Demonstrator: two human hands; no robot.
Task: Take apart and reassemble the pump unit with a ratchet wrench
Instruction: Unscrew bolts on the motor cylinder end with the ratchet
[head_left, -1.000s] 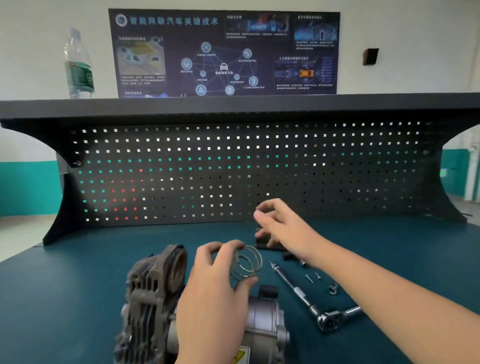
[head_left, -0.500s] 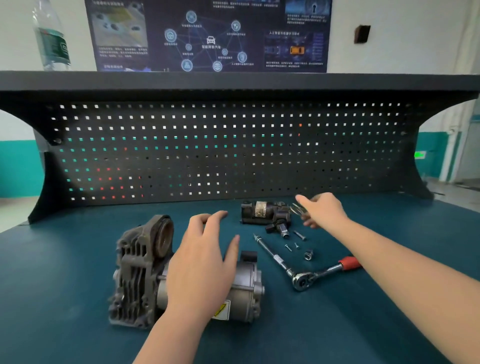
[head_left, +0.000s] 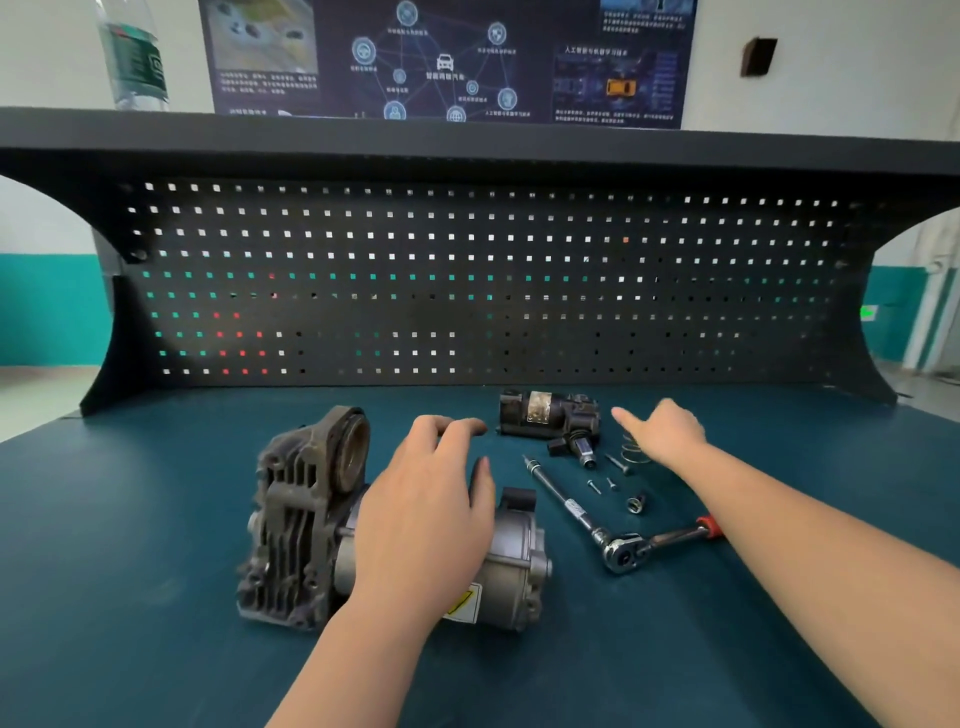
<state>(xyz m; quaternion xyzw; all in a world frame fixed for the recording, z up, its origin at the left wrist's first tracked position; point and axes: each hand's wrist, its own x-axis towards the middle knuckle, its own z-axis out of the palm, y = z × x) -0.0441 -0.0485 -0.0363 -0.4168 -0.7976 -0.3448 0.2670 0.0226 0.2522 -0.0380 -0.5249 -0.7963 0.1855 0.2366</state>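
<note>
- Clearly the job sits in its take-apart half: the pump unit lies on its side at the near left of the teal bench, its round port open and facing far-right, while a black sub-assembly already lies apart from it, farther back.
- Loose parts lie on the bench right of the pump: a coil spring, a few small screws and a socket.
- The ratchet wrench lies untouched between the pump and the right forearm, extension bar pointing far-left, red grip to the right.
- The left hand hovers over the pump's motor body, fingers loosely spread and gently bent, holding nothing; whether the palm touches the casing cannot be told.
- The right hand is just above the spring, index finger extended to the left, other fingers curled under; it appears to grip nothing, though the spring is partly hidden behind it.
- Judging from this, any further stripping and the whole reassembly are left to do.
- Room: open bench lies near and far left of the pump; the right side is crowded with small parts, so a sweeping forearm could scatter screws. The pegboard closes the far edge.
</note>
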